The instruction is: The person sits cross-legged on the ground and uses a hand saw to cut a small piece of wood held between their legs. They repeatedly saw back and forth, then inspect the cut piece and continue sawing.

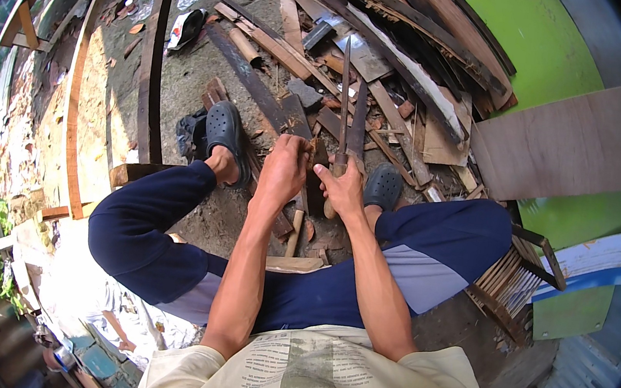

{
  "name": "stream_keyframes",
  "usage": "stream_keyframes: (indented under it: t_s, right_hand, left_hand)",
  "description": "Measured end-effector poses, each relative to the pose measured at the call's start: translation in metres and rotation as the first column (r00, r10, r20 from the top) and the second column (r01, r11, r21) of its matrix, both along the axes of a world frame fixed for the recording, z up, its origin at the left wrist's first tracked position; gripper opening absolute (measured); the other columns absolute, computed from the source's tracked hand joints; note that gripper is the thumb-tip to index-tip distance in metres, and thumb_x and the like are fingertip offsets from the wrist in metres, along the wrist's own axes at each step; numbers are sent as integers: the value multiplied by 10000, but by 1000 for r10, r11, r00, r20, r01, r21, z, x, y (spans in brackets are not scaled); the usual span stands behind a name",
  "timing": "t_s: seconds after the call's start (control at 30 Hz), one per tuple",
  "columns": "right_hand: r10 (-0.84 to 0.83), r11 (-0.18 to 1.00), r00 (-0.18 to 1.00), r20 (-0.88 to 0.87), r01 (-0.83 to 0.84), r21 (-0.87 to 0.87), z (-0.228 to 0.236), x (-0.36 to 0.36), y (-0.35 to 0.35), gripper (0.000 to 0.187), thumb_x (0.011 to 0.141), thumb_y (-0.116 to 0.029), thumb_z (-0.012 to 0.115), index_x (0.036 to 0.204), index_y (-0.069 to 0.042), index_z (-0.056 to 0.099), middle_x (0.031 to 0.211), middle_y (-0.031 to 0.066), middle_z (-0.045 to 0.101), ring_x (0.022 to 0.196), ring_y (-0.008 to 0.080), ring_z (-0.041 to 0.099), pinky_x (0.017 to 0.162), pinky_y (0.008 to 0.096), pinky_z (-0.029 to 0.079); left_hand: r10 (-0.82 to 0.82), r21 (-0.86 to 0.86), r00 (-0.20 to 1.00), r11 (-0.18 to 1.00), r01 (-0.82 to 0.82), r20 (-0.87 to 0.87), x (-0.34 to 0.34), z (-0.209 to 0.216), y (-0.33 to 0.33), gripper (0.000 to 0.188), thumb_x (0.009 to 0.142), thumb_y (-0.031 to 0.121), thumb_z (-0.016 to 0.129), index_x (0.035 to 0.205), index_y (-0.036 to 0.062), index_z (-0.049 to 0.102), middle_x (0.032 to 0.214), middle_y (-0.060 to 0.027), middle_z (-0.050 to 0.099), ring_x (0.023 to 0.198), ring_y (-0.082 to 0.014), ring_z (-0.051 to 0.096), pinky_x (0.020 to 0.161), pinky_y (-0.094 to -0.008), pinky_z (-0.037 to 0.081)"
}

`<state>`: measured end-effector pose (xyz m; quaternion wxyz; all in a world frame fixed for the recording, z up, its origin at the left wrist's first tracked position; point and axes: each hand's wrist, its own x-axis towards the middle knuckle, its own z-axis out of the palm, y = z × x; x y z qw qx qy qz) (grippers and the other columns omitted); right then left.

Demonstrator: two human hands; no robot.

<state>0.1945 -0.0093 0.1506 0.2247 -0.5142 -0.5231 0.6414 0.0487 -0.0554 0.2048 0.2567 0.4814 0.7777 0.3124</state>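
My right hand (344, 188) is closed round the wooden handle of a long tapered metal file (343, 109). Its narrow point reaches away from me over the scrap wood. Close beside it, my left hand (285, 166) is closed, fingers curled at the top of a dark flat piece (315, 179) that stands between the two hands. What that piece is, I cannot tell. Under the hands lies a dark wooden board (296, 119), partly hidden by my left hand. A short wooden stick (295, 232) lies below the left wrist.
My feet in dark clogs (225, 133) stand either side. Scrap planks (420, 60) pile up ahead and to the right. Green panels (530, 43) and a plywood sheet (573, 141) stand at right, near a slatted wooden frame (512, 285). Long timber beams (158, 59) stretch along the left.
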Motion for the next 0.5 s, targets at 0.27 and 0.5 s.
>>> stream_keyframes:
  t_s: [0.27,0.5]
  right_hand:
    - [-11,1000,1000,15,11,-13,6,-2,-1,431,892,-201,783,1177,15,541,748,42,630,576,110,616,468,257,488]
    - [4,1000,1000,26,-4,-25,2,-1,-1,433,902,-216,774,1185,14,540,768,42,635,578,108,612,474,258,494]
  left_hand:
    - [14,2,998,1000,-14,-60,10,-4,-3,181,981,90,546,1125,-20,554,1100,-244,589,968,-452,626,814,-503,522]
    - [28,29,994,999,-25,-110,10,-6,-2,184,998,135,531,1108,-11,559,1073,-236,607,929,-448,636,784,-507,530]
